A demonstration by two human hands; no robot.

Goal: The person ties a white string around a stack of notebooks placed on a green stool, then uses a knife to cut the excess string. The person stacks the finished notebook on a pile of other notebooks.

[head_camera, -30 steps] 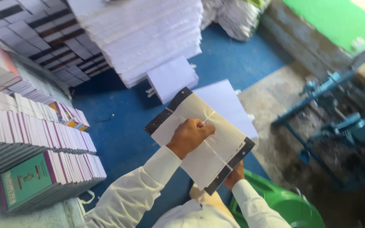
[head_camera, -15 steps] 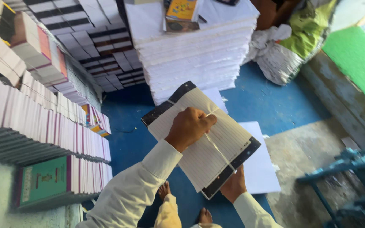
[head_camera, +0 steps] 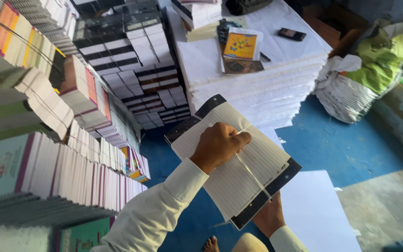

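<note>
A: Report the position of the ruled notebook [head_camera: 232,163].

B: It is held in the air at the centre of the view, above the blue floor [head_camera: 350,144], and tilted so that one corner points far and left. The open ruled page faces up; a dark cover edge shows along its far-left and near-right sides.

A: State of the left hand [head_camera: 219,145]?

B: It is closed into a fist on top of the page, with fingers pinched together on a thin pale string [head_camera: 253,173]. The string runs from the fist toward the notebook's near edge.

A: And the right hand [head_camera: 269,215]?

B: It is beneath the near corner of the notebook, fingers clamped on the cover edge from below. Most of it is hidden by the notebook.

A: What are the surroundings?

B: At the left are stacked rows of bound books [head_camera: 85,163]. Beyond the notebook stands a tall stack of white paper sheets [head_camera: 262,84], with a yellow-covered booklet [head_camera: 241,45] and a dark phone [head_camera: 291,33] on top. At the far right lies a green and white sack [head_camera: 374,65]. A loose white sheet [head_camera: 318,210] lies on the floor near the right hand.
</note>
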